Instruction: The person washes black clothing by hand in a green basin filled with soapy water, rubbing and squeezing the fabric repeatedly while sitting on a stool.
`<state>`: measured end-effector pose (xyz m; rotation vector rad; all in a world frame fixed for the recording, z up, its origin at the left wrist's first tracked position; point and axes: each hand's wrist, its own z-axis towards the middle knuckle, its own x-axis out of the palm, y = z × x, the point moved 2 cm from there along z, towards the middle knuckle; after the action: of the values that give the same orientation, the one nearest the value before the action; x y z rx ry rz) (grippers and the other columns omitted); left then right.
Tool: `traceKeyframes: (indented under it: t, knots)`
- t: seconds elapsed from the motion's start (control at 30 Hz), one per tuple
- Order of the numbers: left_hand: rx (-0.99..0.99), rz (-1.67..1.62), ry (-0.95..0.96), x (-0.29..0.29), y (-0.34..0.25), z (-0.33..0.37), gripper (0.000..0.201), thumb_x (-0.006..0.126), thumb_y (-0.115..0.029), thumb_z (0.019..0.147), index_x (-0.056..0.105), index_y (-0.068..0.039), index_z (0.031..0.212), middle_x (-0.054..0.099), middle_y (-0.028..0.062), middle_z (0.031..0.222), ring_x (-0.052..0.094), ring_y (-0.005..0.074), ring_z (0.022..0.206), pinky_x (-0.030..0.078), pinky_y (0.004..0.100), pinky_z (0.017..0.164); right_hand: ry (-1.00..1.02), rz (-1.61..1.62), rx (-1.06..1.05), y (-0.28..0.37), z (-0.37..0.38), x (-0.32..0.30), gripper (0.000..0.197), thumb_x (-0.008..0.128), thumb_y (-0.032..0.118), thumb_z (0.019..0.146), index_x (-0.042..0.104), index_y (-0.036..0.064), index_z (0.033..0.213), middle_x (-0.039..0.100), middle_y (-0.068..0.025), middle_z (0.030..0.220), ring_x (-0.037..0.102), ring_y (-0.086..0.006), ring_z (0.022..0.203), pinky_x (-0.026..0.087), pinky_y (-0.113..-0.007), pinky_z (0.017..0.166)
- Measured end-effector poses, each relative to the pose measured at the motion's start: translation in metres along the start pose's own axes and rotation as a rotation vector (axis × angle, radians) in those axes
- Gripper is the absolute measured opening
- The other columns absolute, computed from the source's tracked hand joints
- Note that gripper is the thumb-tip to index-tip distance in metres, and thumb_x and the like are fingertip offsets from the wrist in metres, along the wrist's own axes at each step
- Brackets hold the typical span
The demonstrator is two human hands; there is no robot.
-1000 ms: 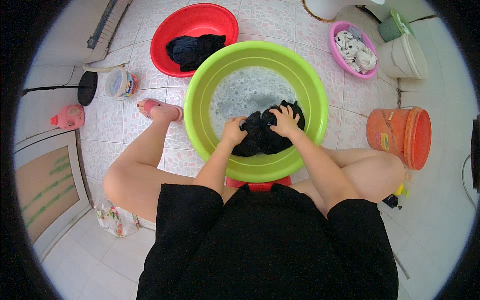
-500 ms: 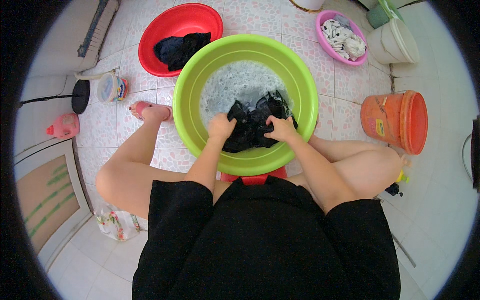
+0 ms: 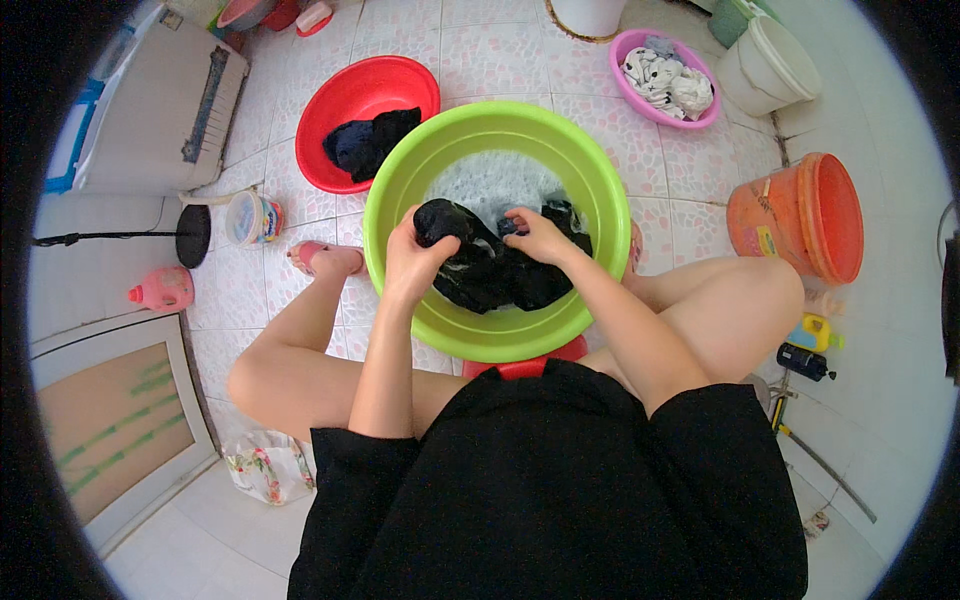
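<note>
Both hands clenched on wet black garment (image 3: 490, 265), inside green basin (image 3: 400, 180): left hand (image 3: 415, 262) bunches one end, right hand (image 3: 538, 235) pins the rest. Advise rubbing folds together, low over the suds. Red basin (image 3: 345, 100) just behind green basin.

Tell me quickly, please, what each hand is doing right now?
Left hand: closed, gripping the wet black garment in the green basin.
Right hand: closed on the same garment.
</note>
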<state>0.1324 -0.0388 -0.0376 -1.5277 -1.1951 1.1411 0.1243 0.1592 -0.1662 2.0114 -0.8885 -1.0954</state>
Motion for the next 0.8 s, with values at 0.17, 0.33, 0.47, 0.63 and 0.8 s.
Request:
traceKeyframes:
  t: [0.17,0.33,0.47,0.63,0.8]
  knots:
    - [0.069,-0.114,0.04,0.001,-0.057,-0.026,0.038,0.059,0.003,0.062,0.054,0.001,0.099,0.058,0.003,0.087,0.055,0.0107,0.081,0.043,0.0235,0.077,0.079,-0.063,0.019,-0.007,0.003,0.015,0.066,0.067,0.025,0.074,0.035,0.0084,0.129,0.043,-0.0192,0.125,0.043,-0.0303,0.115,0.037,-0.038,0.094]
    - [0.195,-0.136,0.074,-0.004,-0.102,-0.043,0.04,0.062,0.002,0.064,0.053,0.002,0.103,0.059,0.0031,0.091,0.055,0.0115,0.085,0.043,0.0246,0.08,0.159,0.512,0.183,0.013,0.004,0.018,0.045,0.058,0.026,0.078,0.046,0.011,0.118,0.046,-0.0102,0.117,0.046,-0.0275,0.105,0.042,-0.04,0.084]
    - [0.145,-0.404,0.056,-0.024,-0.123,-0.045,0.027,0.061,-0.003,0.073,0.058,0.002,0.099,0.061,0.0064,0.092,0.057,0.012,0.083,0.044,0.0251,0.077,0.379,1.152,0.202,0.047,0.002,-0.007,0.013,0.056,0.021,0.077,0.054,0.0096,0.083,0.052,-0.0054,0.093,0.051,-0.0199,0.09,0.045,-0.036,0.076]
    - [0.127,-0.331,-0.16,-0.05,-0.126,-0.034,0.025,0.057,-0.014,0.078,0.054,0.002,0.098,0.061,0.0117,0.084,0.06,0.0197,0.071,0.048,0.0293,0.065,0.089,1.056,0.099,0.078,0.013,-0.027,0.018,0.061,0.004,0.07,0.045,0.012,0.073,0.048,0.0005,0.073,0.048,-0.0148,0.072,0.04,-0.031,0.064]
    - [0.185,0.033,-0.337,-0.072,-0.107,-0.022,0.025,0.066,-0.018,0.075,0.059,0.002,0.088,0.06,0.0044,0.08,0.053,0.0097,0.073,0.042,0.0229,0.069,-0.072,0.747,-0.224,0.141,-0.003,-0.07,0.028,0.062,-0.004,0.062,0.043,0.0113,0.077,0.048,-0.0001,0.074,0.047,-0.0132,0.072,0.04,-0.028,0.066]
